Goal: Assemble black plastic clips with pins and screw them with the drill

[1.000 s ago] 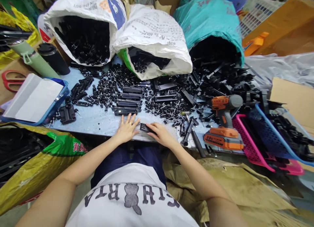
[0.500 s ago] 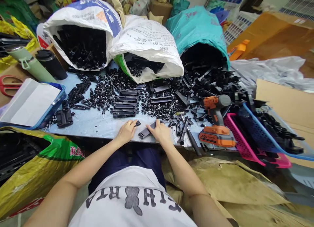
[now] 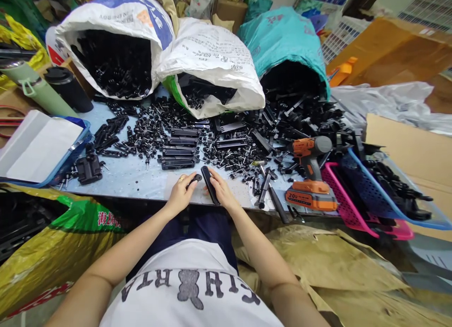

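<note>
Between the fingertips of my left hand (image 3: 180,194) is a small black rounded part (image 3: 197,178). My right hand (image 3: 222,191) grips a long, narrow black plastic bar (image 3: 209,185), tilted up on the near edge of the table. The two pieces are close together but apart. Just beyond my hands lie several similar black bars (image 3: 179,153) stacked side by side. Small black parts with silver pins (image 3: 226,158) are heaped behind and to the right of the bar.
An orange cordless drill (image 3: 310,174) stands at the right, near a hammer (image 3: 278,204) at the table edge. Pink (image 3: 335,186) and blue baskets (image 3: 381,186) are farther right. White sacks (image 3: 212,49) and a teal sack (image 3: 286,40) of black parts line the back.
My right hand has lifted the bar from lying flat and turned it up on its side. The small part in my left hand has come slightly nearer to it.
</note>
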The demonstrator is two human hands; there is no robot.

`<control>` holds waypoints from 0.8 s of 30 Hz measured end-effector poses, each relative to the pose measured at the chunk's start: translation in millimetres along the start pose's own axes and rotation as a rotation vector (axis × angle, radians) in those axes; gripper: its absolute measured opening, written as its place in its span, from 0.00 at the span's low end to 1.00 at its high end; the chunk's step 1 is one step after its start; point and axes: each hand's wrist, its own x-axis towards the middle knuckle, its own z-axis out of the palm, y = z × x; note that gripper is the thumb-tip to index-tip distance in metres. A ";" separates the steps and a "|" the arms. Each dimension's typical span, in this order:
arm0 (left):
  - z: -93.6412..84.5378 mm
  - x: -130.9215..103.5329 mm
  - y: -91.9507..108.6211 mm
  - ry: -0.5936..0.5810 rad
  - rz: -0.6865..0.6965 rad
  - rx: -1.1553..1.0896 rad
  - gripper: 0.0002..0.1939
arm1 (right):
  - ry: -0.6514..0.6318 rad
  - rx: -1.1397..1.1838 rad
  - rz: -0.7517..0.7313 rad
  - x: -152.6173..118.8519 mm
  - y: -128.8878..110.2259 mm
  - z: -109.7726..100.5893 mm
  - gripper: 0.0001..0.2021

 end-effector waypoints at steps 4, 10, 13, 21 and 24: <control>-3.6 3.7 10.6 0.000 -0.019 -0.061 0.20 | -0.051 0.462 0.102 -0.5 -2.5 8.1 0.30; -11.3 5.5 24.7 0.001 0.013 0.037 0.19 | -0.061 0.228 -0.148 -3.2 -6.6 -4.4 0.25; -3.9 2.9 30.6 0.094 0.048 0.014 0.18 | -0.016 0.125 -0.275 -5.3 -10.7 -4.8 0.24; 2.9 7.2 35.9 0.232 0.184 -0.048 0.18 | 0.095 0.073 -0.415 -10.4 -7.3 12.0 0.24; 1.9 8.3 25.1 0.158 0.152 -0.029 0.17 | 0.036 -0.004 -0.334 -10.6 -3.7 11.9 0.26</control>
